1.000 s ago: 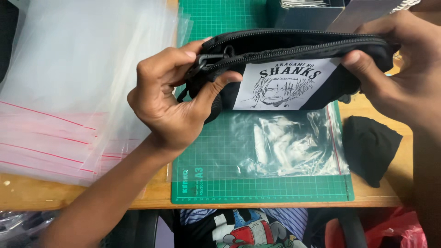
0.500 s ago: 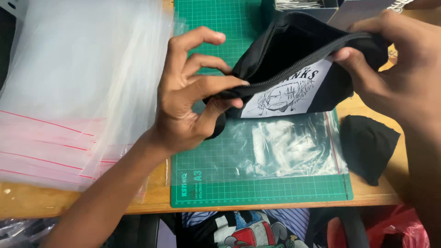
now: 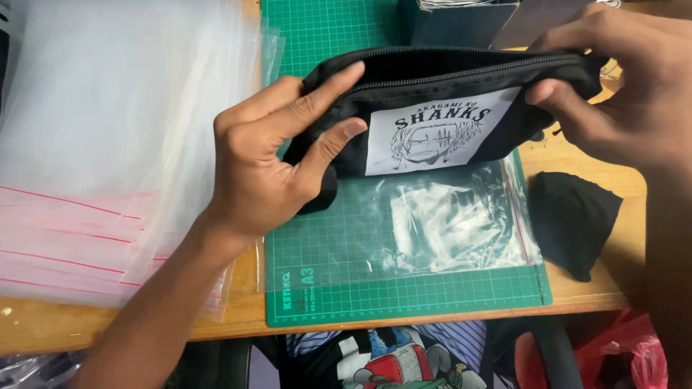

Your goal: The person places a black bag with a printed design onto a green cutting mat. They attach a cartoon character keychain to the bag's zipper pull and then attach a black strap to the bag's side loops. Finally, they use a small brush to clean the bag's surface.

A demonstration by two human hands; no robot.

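I see a wooden table (image 3: 43,328) with a green cutting mat (image 3: 317,281) on it, a pile of clear zip bags (image 3: 94,144) at the left and one clear zip bag (image 3: 440,220) on the mat. My left hand (image 3: 270,155) has its fingers half curled around the left end of a black zip pouch (image 3: 425,86) with a white picture patch (image 3: 436,133), thumb on top. My right hand (image 3: 623,90) pinches the pouch's right end, so the pouch hangs between both hands, just above the mat, with a black cloth piece (image 3: 573,220) lying near.
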